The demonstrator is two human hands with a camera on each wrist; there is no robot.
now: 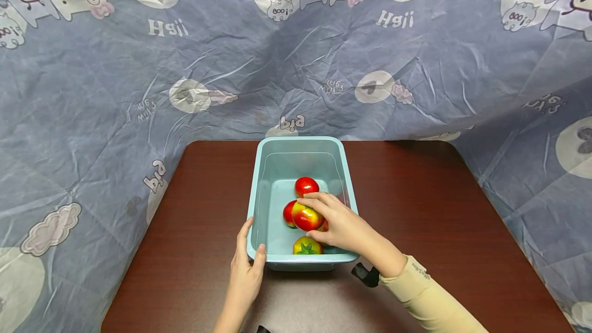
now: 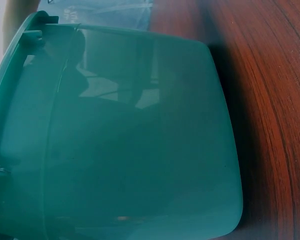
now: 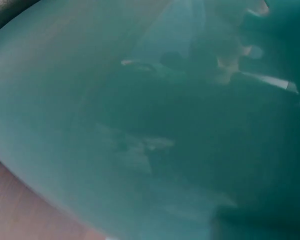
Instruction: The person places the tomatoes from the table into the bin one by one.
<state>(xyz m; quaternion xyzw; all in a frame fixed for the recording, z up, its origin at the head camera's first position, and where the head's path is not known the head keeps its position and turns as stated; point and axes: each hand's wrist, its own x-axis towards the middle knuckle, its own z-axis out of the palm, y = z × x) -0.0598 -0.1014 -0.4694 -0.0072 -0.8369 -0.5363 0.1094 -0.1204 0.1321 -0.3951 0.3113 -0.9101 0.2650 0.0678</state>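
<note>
In the head view, my right hand (image 1: pixel 339 222) reaches over the right wall of a light blue plastic bin (image 1: pixel 301 140). Between its thumb and fingers it grips a glossy red-and-yellow tomato (image 1: pixel 306 217). Around that one lie a red tomato (image 1: pixel 306 186) behind, another red one (image 1: pixel 289 214) to the left, and a yellowish tomato (image 1: pixel 307 245) with a green star-shaped top at the front. A further red piece is mostly hidden under the hand. My left hand (image 1: pixel 247 266) holds the bin's front left corner, thumb at the front rim and fingers along the left side.
The bin stands on a dark brown wooden table (image 1: pixel 407 194). A blue-grey patterned cloth (image 1: pixel 259 71) hangs behind and at both sides. Bin wall (image 2: pixel 140 130) fills most of the left wrist view; the right wrist view shows mainly a blurred bin wall (image 3: pixel 115 115).
</note>
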